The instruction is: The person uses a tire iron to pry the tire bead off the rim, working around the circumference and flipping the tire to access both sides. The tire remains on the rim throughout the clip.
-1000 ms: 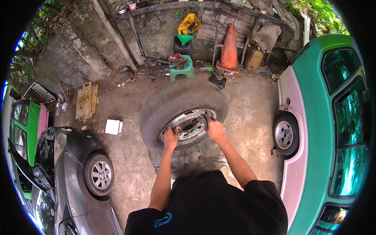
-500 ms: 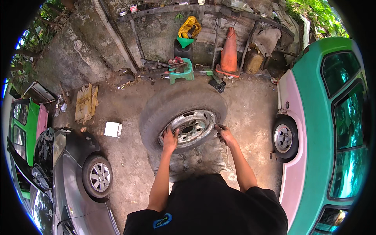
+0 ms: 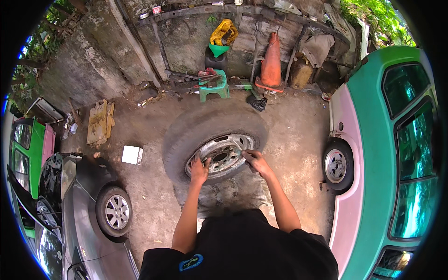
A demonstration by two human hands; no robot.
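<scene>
A big worn tyre [image 3: 200,128] on a silver steel rim [image 3: 223,153] leans tilted on the dirt ground right in front of me. My left hand [image 3: 199,171] grips the rim's lower left edge, where rim meets rubber. My right hand [image 3: 253,159] holds the rim's right edge, fingers curled over it. Both forearms reach forward from my black shirt. A dark cloth or sack [image 3: 233,196] lies under the tyre's near side.
A grey car [image 3: 88,210] stands at my left, with a green vehicle [image 3: 28,149] beyond it. A green-and-pink car [image 3: 378,154] is at my right. Ahead are a green stool [image 3: 213,87], an orange cone [image 3: 271,60], a yellow container [image 3: 223,31], wooden boards [image 3: 100,122] and a white box [image 3: 131,154].
The tyre has tipped and rolled a little toward me. My right hand slid from the rim's top right edge down to its right side; my left hand stays on the lower left edge.
</scene>
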